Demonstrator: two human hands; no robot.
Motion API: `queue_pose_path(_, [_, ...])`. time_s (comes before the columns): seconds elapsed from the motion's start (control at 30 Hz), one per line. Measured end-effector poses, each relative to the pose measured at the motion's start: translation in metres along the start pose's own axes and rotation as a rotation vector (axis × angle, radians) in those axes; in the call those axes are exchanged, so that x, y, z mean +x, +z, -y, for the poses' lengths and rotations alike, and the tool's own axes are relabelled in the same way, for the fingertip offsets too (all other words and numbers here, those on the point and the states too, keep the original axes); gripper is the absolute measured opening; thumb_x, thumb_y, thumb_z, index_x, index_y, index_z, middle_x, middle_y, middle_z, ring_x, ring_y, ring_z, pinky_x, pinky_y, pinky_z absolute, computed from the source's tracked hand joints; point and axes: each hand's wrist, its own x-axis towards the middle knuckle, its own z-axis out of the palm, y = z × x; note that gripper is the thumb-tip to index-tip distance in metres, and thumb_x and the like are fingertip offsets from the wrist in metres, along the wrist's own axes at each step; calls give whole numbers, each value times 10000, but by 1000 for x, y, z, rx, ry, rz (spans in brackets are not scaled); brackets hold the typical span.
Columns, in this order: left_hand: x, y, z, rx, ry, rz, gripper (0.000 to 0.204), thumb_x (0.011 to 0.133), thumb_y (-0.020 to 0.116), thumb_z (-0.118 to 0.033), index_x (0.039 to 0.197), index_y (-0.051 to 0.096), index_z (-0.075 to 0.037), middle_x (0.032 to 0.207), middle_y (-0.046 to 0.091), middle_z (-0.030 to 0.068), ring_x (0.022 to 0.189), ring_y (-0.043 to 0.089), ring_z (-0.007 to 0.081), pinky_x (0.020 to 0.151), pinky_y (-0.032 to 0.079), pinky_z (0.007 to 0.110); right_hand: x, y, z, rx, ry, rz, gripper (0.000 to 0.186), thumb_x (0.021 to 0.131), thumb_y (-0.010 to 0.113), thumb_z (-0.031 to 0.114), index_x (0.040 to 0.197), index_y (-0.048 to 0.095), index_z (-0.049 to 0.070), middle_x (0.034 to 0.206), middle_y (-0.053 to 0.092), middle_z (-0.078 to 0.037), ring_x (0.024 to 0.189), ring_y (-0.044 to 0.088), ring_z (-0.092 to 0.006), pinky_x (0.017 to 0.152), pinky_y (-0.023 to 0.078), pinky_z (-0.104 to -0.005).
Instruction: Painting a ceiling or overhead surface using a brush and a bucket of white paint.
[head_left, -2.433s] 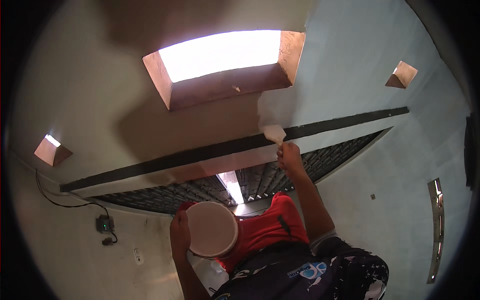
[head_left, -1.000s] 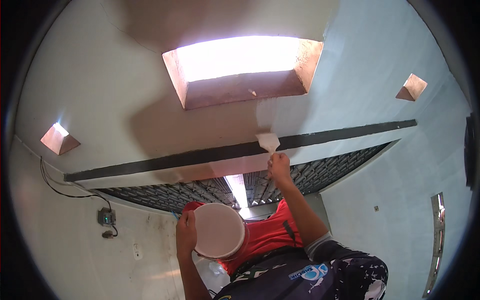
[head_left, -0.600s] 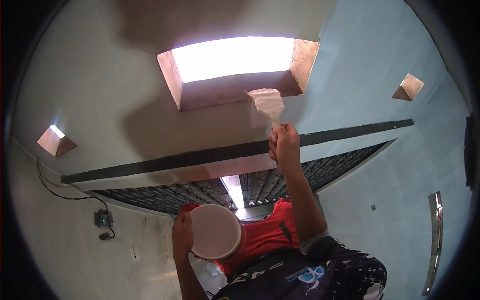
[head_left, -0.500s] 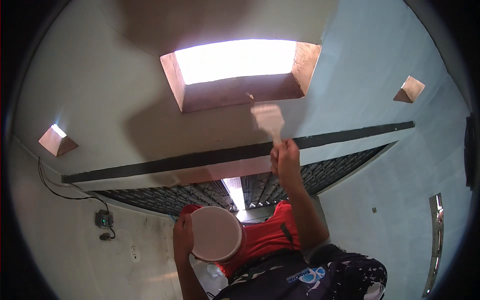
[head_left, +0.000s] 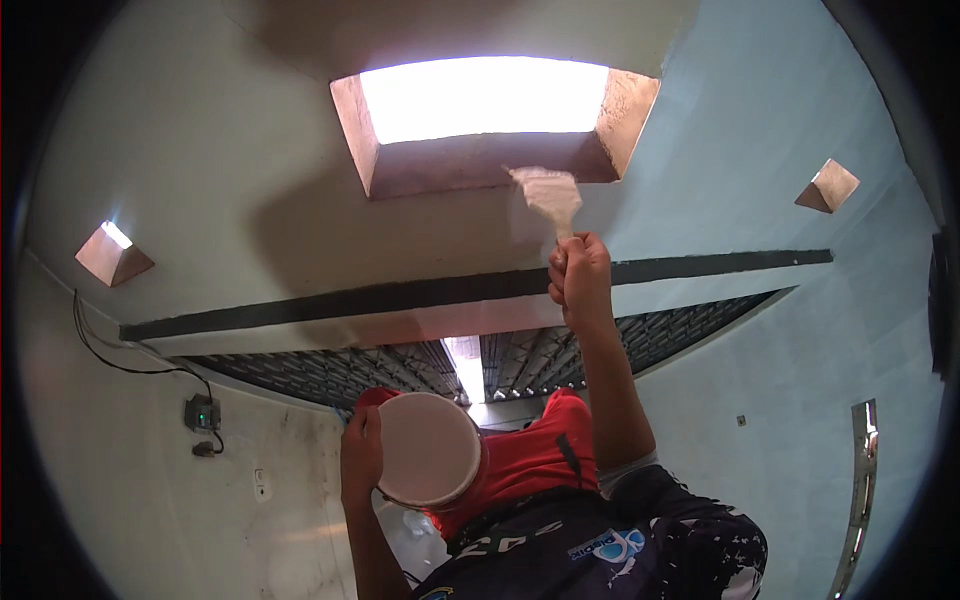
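The wide brush (head_left: 553, 196) points its bristles far, toward the wall (head_left: 430, 240), close by the window recess (head_left: 440, 168); whether they touch is unclear. The right hand (head_left: 582, 278) has fingers clamped round its near end. Nearer and left, the left hand (head_left: 362, 455) grips the bucket (head_left: 428, 450) on its left side. Brushing seems in hand; another stroke would call for flat bristles.

Right hand (head_left: 582, 275) gripping pale brush (head_left: 552, 195), raised by lower edge of window opening (head_left: 485, 98), left hand (head_left: 361, 455) holding round bucket (head_left: 477, 462), dark band (head_left: 420, 293) across wall (head_left: 180, 190).
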Motion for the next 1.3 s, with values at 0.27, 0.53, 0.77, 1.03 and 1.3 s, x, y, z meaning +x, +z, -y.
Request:
queue_pose_path(0.27, [-3,0,-5,-47,1,17,425,1069,450,-373,1100,641,5,972,687,178,911,659,272,842,490,373,-18,-45,-81,-2,138,-9,81,972,493,143,953,444,83,662,436,20,424,303,-39,350,211,-244])
queue_pose_path(0.53, [-3,0,2,-81,-4,4,427,1070,446,-377,1096,644,1,971,684,158,904,643,242,852,486,363,21,-68,-138,-56,317,-101,94,955,486,167,900,451,98,662,419,26,429,300,-51,368,200,-245])
queue_pose_path(0.77, [0,4,0,-62,21,17,436,1070,445,-378,1105,640,10,967,682,172,892,641,245,846,485,363,55,-41,-91,-104,248,-93,103,956,502,148,904,446,79,659,432,26,442,316,-48,363,211,-246])
queue_pose_path(1.03, [-1,0,-7,-50,3,11,425,1068,453,-376,1057,632,9,951,680,183,870,639,280,824,484,378,-5,-29,-41,-74,86,10,104,987,493,141,958,431,62,684,476,-5,448,340,-49,360,228,-247])
queue_pose_path(1.3, [-1,1,-9,-27,-13,6,415,1068,461,-373,1053,634,4,919,673,165,842,630,259,816,486,368,14,-64,-114,-41,389,11,80,953,464,150,913,438,86,683,435,-1,443,309,-63,368,204,-247])
